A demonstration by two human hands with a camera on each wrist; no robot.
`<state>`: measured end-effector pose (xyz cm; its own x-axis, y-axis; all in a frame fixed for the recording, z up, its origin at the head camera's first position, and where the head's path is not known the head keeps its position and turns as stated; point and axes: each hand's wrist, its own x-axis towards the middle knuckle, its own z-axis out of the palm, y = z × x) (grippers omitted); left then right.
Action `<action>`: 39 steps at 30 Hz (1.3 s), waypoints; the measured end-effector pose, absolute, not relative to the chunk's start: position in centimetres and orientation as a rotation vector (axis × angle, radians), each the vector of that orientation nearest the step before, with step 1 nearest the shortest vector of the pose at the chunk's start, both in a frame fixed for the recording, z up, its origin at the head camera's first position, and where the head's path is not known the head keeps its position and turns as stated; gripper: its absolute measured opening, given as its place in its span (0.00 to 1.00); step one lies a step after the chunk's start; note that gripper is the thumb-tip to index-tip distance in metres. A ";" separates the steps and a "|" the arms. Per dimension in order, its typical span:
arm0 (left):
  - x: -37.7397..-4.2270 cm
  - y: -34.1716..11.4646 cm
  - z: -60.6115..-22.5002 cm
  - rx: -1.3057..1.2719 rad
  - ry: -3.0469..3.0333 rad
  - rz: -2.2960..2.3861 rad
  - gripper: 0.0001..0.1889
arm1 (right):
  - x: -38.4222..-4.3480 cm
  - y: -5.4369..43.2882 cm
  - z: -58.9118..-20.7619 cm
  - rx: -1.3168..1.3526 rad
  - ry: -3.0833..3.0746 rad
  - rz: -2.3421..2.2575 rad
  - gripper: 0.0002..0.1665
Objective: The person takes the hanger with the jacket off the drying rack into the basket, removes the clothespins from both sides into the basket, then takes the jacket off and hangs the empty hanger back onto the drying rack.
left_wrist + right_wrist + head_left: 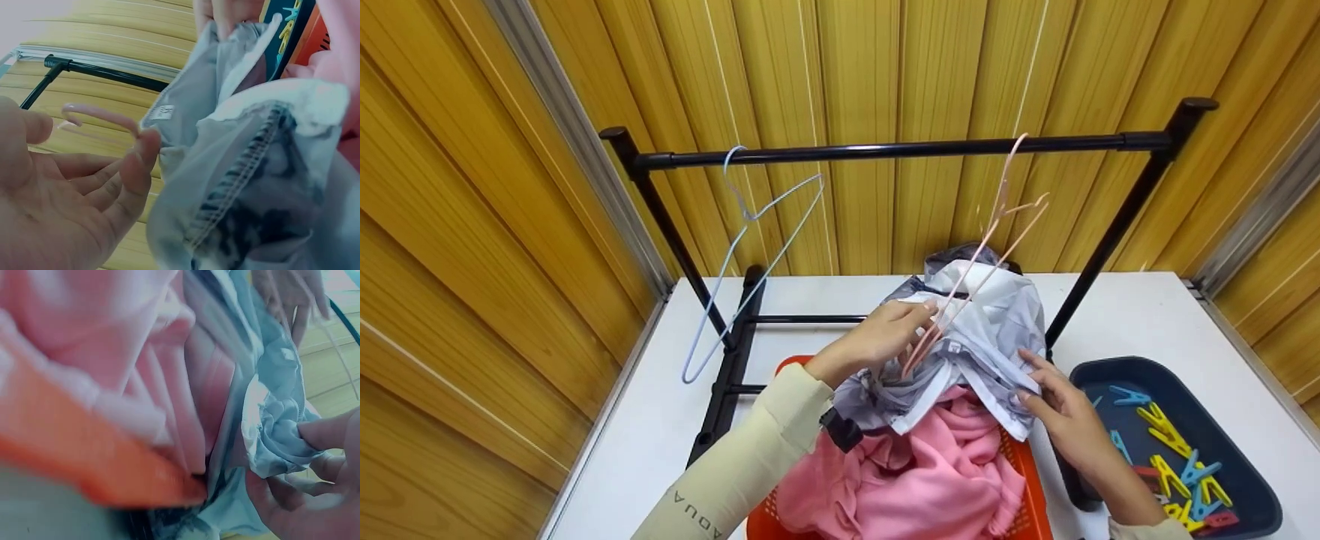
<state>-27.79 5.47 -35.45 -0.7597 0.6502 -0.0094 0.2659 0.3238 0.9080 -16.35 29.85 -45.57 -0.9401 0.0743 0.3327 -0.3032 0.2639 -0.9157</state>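
A thin grey-and-white garment (997,315) with a small label lies bunched over pink cloth (937,480). My right hand (1069,416) pinches its edge between thumb and fingers, the cloth gathered in folds there in the right wrist view. A pink wire hanger (947,330) hooks over the black rail and slants down in front of the garment. Beside its lower end is my left hand (889,334). In the left wrist view, that hand's thumb stands apart from its loosely bent fingers (135,174), whose tips are right at the garment's edge and the hanger.
A blue wire hanger (735,300) hangs at the left of the black rack rail (885,151). The red basket (1031,480) holds the pink cloth. To its right, a dark tray (1241,442) contains several coloured clothes pegs (1166,431). Wood-patterned walls (870,217) enclose the white table (641,435).
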 end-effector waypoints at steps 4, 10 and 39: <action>-28.1 4.8 -35.9 0.928 2.383 1.338 0.17 | -15.8 29.0 -44.9 0.181 -2.261 1.920 0.10; -28.5 3.5 -36.9 1.081 2.570 1.119 0.20 | -15.2 28.1 -44.2 0.277 -2.162 2.246 0.08; -27.6 3.0 -39.3 1.264 2.208 1.010 0.41 | -15.1 22.5 -44.8 0.579 -2.008 2.702 0.25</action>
<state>-27.59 3.02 -39.32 -0.5099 0.8602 0.0095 0.5698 0.3294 0.7529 -15.07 22.54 -44.78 -0.9062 -0.4097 0.1043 0.0184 -0.2846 -0.9585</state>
